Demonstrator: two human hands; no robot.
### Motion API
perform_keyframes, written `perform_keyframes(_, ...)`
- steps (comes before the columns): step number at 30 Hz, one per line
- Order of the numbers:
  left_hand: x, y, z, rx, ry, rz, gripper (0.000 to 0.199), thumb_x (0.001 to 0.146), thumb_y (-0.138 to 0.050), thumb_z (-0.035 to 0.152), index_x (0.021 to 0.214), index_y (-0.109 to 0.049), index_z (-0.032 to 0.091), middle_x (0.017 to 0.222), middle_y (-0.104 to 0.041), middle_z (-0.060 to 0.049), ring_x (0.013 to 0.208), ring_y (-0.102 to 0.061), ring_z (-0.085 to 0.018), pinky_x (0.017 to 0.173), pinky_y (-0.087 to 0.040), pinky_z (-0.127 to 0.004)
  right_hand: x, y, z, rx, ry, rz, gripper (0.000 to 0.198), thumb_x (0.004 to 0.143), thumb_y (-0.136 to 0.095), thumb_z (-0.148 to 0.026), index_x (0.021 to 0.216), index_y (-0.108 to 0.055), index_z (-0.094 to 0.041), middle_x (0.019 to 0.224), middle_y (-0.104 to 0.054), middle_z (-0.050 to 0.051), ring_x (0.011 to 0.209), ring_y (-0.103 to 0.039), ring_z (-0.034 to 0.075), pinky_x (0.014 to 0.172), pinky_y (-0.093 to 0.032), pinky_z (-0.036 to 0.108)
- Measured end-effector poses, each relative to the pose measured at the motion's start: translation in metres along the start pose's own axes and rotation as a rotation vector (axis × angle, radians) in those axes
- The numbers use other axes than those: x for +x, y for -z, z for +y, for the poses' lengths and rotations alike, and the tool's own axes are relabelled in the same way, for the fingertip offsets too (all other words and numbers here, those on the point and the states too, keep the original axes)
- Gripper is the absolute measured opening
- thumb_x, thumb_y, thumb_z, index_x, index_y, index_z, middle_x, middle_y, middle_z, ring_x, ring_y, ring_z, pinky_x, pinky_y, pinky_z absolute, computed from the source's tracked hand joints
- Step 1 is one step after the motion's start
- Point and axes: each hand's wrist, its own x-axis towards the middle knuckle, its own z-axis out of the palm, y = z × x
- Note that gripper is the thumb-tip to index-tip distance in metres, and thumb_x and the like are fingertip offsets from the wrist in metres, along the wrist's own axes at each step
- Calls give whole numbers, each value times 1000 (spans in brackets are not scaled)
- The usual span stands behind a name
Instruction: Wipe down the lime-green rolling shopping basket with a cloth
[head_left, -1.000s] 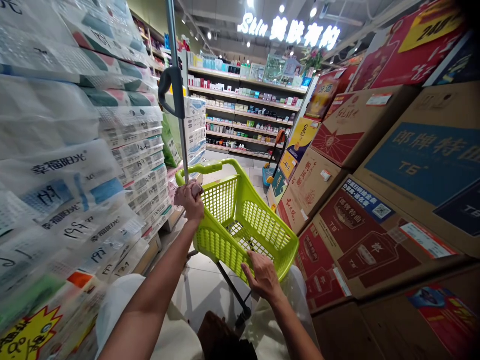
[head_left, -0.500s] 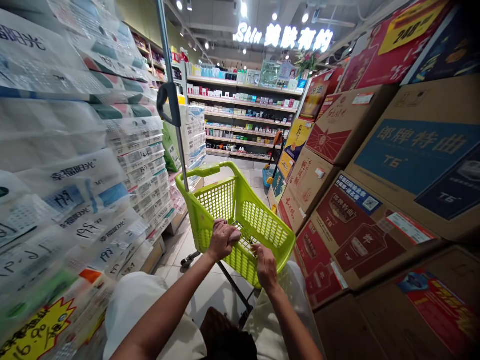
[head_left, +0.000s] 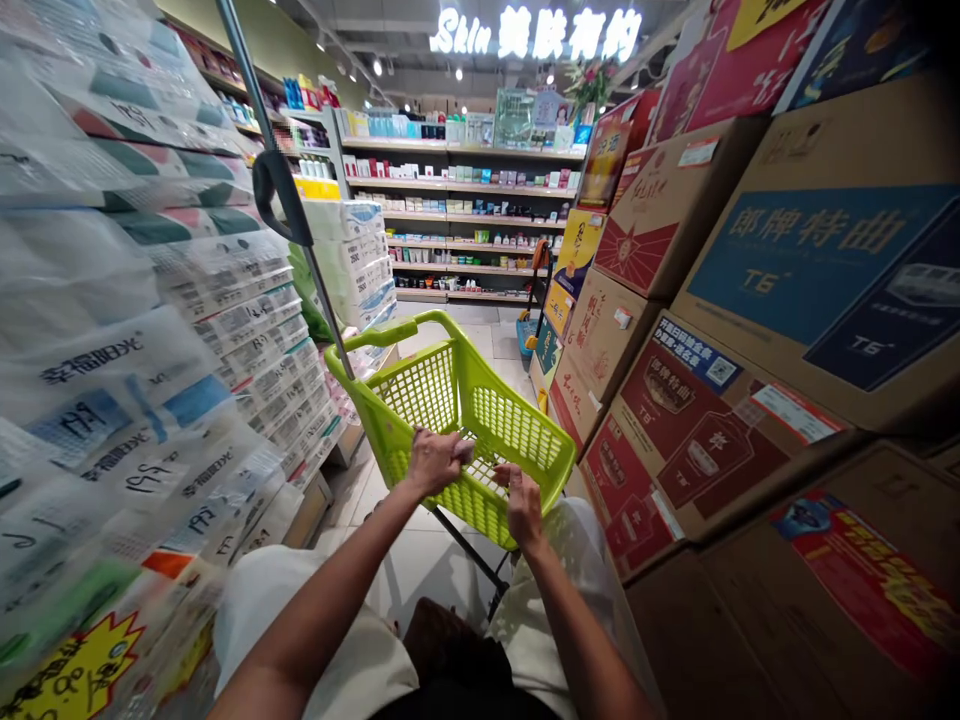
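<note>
A bright green plastic shopping cart [head_left: 516, 420] with lattice walls stands in front of my knees. My left hand [head_left: 433, 463] is closed at the cart's near rim, with a bunched pinkish cloth [head_left: 465, 451] showing beyond its fingers. Over the near right part of the basket, my right hand [head_left: 523, 505] has its fingers curled and pinched together. Whatever it may hold is too small or hidden to name. Through the lattice floor of the basket, pale light shows. A grey metal pole [head_left: 321, 290] with a dark grip [head_left: 279, 195] rises at the cart's left end.
Stacked tissue packs [head_left: 135, 390] wall the left side. Liquor cartons [head_left: 697, 420] rise close on the right. Beyond the cart, a tiled floor [head_left: 480, 335] leads to shelves [head_left: 457, 190] of small boxed goods. A blue-and-orange wheeled item [head_left: 529, 330] stands by the far cartons.
The view has shifted, so the cart and shelves sit further left and higher in frame. My left hand has turned over the cloth, which shows less. My right hand remains pinched near the rim.
</note>
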Motion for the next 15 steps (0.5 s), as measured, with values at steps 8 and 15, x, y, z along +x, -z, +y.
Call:
perform_keyframes(8,-31,-31,91,-228,-113,-22,20,83,-57,21,100,-67,21,97,-78,-9,95,-70,-28,98,-42,-44,4,34,0,-29,12,224,60,105,-20,-58,91,-65,-21,93,-71,9,91,-65,22,88,-49,36)
perform_keyframes(15,-19,-12,11,-124,73,162,29,81,-59,20,107,-70,22,105,-75,-11,106,-66,-32,105,-44,-47,34,89,28,-380,214,-8,55,107,-20,-43,95,-71,-25,95,-76,5,100,-66,21,117,-34,42)
